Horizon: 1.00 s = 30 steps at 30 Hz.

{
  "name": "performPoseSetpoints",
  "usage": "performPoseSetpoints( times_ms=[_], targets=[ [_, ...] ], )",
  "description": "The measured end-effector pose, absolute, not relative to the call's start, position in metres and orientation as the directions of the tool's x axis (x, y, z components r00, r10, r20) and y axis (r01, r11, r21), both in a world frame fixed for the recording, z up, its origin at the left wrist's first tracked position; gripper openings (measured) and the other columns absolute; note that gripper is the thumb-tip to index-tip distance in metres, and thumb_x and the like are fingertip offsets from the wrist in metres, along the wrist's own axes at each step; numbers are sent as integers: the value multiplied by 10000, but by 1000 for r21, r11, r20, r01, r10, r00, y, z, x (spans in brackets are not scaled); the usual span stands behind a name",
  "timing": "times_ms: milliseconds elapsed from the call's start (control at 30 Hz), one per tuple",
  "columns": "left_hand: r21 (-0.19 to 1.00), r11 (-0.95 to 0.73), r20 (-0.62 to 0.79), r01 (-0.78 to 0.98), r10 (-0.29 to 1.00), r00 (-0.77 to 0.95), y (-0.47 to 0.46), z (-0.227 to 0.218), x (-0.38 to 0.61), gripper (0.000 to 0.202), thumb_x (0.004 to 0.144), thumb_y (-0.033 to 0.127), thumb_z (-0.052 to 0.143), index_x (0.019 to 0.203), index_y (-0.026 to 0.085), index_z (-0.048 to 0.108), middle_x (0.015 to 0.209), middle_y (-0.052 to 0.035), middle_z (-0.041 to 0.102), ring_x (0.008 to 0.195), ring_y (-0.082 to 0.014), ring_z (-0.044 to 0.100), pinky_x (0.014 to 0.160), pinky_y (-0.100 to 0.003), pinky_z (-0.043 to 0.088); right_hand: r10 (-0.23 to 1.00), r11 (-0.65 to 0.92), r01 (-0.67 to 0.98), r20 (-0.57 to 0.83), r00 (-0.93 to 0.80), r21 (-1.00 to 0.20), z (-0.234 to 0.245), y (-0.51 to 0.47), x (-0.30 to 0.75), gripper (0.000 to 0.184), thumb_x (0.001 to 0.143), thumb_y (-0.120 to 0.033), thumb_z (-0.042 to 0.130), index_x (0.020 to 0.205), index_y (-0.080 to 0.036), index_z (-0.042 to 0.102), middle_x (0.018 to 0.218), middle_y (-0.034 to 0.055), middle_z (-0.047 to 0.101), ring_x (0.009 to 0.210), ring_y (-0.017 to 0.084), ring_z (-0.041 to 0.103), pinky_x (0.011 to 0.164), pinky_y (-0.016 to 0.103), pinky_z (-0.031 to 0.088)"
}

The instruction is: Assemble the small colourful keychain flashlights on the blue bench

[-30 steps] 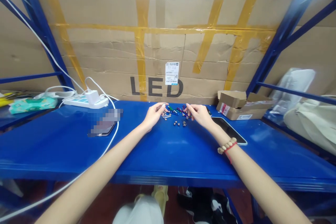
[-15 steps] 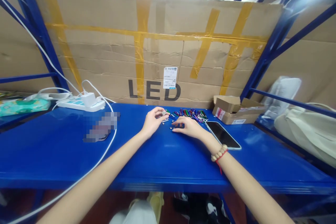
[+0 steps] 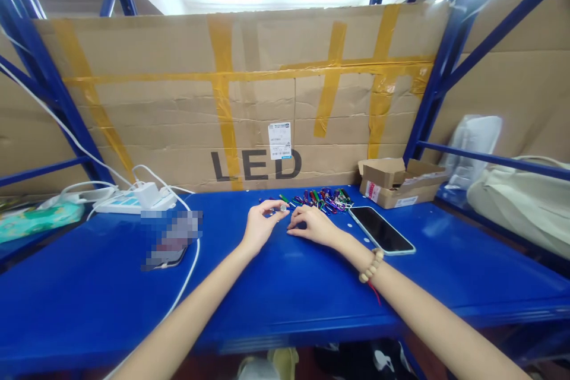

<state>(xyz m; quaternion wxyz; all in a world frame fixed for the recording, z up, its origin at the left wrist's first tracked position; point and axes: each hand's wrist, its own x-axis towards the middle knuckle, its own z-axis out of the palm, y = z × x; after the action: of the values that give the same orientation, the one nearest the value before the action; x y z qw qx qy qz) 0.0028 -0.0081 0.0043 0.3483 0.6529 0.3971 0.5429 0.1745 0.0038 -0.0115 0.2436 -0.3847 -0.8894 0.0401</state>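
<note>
My left hand is closed, with a small round silvery piece pinched between thumb and forefinger. Just to its right, my right hand is low over the blue table, thumb and fingertips drawn together. Whatever lies between those fingertips is too small or hidden to name. Behind both hands lies a pile of small shiny metallic pieces in purple, green, red and blue; they look like small carabiner clips. A few small pale round spots show on the tabletop beside my right hand.
A phone lies right of my right hand, before an open cardboard box. To the left are a blurred-out object, a power strip and a white cable. A tall cardboard sheet backs the table.
The camera view has tilted upward and shifted. My right hand's thumb and fingers, apart before, have come together near the table. My left hand keeps the round piece.
</note>
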Motion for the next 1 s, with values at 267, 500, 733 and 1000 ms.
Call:
performPoseSetpoints(
  times_ms=[267, 500, 733, 1000],
  targets=[
    [877, -440, 459, 191, 886, -66, 1, 16, -19, 311, 701, 369, 631, 913, 148, 686, 968, -81, 697, 925, -212, 622, 861, -330, 462, 773, 621, 719, 395, -496, -311, -6, 6, 186, 64, 727, -251, 677, 730, -188, 688, 838, 34, 648, 800, 154, 594, 706, 258, 431],
    [884, -383, 351, 267, 923, 161, -1, -1, -6, 230, 647, 277, 674, 829, 143, 715, 877, -74, 717, 845, -223, 645, 827, -323, 478, 762, 601, 654, 575, -297, -459, 2, 1, 184, 101, 751, -287, 649, 755, -196, 691, 787, 19, 687, 733, 149, 624, 666, 248, 453],
    [957, -260, 227, 126, 947, 225, -5, -11, 5, 276, 604, 209, 698, 869, 132, 722, 794, -60, 722, 718, -197, 658, 773, -323, 500, 665, 731, 449, 683, -301, -514, 4, -7, 169, 117, 772, -283, 621, 735, -206, 701, 763, 21, 710, 727, 155, 647, 641, 245, 478],
    [960, -258, 236, 108, 955, 182, -10, -7, 5, 282, 610, 231, 701, 877, 142, 726, 792, -49, 723, 685, -193, 653, 736, -321, 511, 610, 780, 409, 721, -330, -473, 0, -2, 170, 145, 786, -293, 610, 751, -186, 701, 780, 52, 676, 734, 147, 614, 616, 247, 474]
  ],
)
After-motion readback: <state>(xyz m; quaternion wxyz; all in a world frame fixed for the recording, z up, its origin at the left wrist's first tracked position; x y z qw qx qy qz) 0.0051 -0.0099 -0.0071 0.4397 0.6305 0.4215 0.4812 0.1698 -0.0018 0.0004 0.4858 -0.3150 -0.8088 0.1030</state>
